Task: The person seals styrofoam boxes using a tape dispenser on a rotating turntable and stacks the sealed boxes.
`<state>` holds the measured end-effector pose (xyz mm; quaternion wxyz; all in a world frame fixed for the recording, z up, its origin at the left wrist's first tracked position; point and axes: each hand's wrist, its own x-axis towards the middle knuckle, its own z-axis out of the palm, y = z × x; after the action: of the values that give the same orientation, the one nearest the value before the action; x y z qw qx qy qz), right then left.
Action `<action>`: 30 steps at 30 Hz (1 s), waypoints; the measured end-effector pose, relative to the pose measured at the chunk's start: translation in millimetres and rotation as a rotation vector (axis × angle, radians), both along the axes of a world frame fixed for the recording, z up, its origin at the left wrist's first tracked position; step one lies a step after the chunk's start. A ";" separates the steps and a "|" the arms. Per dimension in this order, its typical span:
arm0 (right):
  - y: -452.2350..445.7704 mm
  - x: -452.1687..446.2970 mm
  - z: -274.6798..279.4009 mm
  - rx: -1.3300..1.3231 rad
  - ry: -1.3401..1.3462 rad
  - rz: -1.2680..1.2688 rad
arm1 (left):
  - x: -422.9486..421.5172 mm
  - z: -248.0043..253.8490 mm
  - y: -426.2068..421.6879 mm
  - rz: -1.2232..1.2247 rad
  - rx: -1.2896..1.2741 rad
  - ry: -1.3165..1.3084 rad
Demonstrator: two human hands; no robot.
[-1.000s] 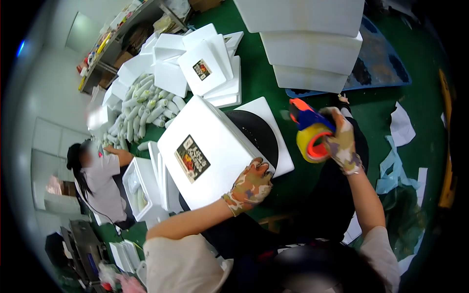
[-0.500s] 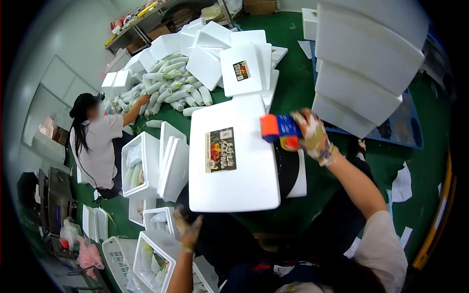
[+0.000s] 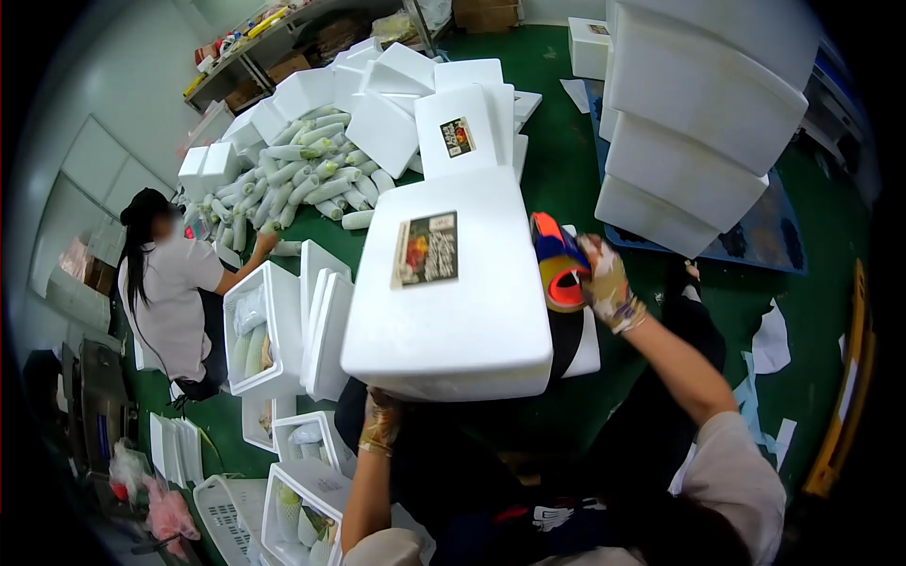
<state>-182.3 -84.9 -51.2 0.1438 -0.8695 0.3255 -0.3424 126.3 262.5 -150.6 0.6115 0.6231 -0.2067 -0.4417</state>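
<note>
A lidded white foam box (image 3: 491,321) with a dark printed label (image 3: 426,249) stands in front of my knees, its near side showing. My left hand (image 3: 380,422), in a soiled glove, grips the box's lower near-left edge, with its fingertips hidden beneath. In my right hand (image 3: 609,281), also gloved, is an orange and blue tape dispenser (image 3: 557,255) with a roll of tape, held by the box's right side. Under the box on the right, a black round surface and a white foam piece (image 3: 587,347) partly show.
Wrapped pale vegetables (image 3: 311,174) and foam lids (image 3: 382,132) are heaped ahead. A co-worker (image 3: 170,283) reaches toward them from the left. Filled foam boxes (image 3: 264,330) line my left. Tall stacked foam boxes (image 3: 698,123) stand on a blue pallet (image 3: 779,236) at right.
My left hand has moved up from beside the box to its near lower edge. The near side of the box has come into view. The tape dispenser has turned downward along the right side.
</note>
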 end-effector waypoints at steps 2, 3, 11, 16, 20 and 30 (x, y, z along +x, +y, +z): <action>-22.1 -7.0 25.6 -0.003 0.051 0.078 | -17.6 70.6 -4.7 0.087 0.108 -0.185; -36.7 -9.0 34.6 -0.045 0.056 0.117 | -7.7 74.6 -2.5 0.333 0.171 -0.045; -82.3 5.4 47.6 0.490 0.502 0.336 | -11.7 243.4 -49.5 0.003 0.519 -0.691; -79.5 5.6 46.7 0.513 0.362 0.363 | -13.1 290.9 -61.8 0.010 0.343 -0.873; -81.4 -3.9 45.7 0.458 0.312 0.308 | 37.2 335.5 -128.1 -0.051 -0.025 -1.148; -73.4 -27.7 10.7 0.543 0.165 0.324 | -36.2 272.0 -445.0 -1.302 0.302 -0.718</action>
<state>-210.0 -158.2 -40.5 0.3965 -0.8646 0.2730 -0.1443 90.0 -182.5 121.5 0.0304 0.5579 -0.6563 -0.5071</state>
